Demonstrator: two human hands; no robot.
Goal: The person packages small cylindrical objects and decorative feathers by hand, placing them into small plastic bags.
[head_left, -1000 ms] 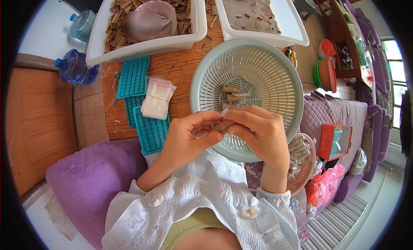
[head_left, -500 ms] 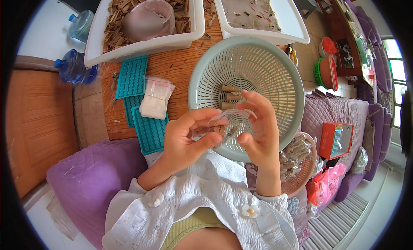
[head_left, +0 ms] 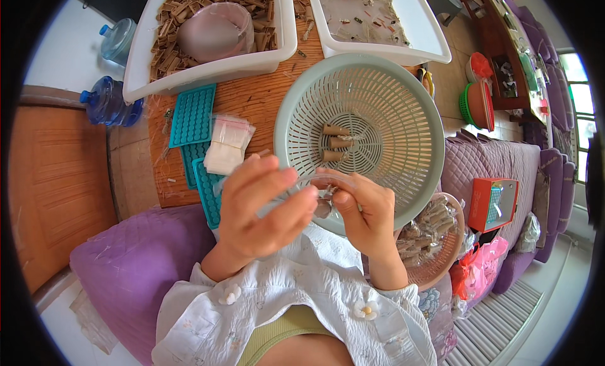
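Note:
In my right hand (head_left: 370, 216), thumb and fingers pinch the rim of a small clear plastic bag (head_left: 322, 207) above the near edge of the green-grey colander basket (head_left: 287, 123). Something brownish shows inside the bag, partly hidden by my fingers. Just left of the bag is my left hand (head_left: 261, 218), a little blurred, its fingers stretched and apart, with nothing visibly gripped. Several brown tube-like pieces (head_left: 340, 142) lie on the basket's bottom. A stack of clear bags (head_left: 228, 142), bound by a band, rests on teal bumpy trays (head_left: 191, 114) beyond my left hand.
At the back stand a white bin (head_left: 288, 41) of brown pieces with a round tub inside, and another white bin (head_left: 435, 51) with small scattered parts. A pink basket (head_left: 450, 265) of filled bags is at my right. An open red box (head_left: 482, 205) sits on the sofa.
My left hand has come off the bag and moved left and nearer, its fingers extended. The right hand has lowered slightly leftward and closed on the bag's rim.

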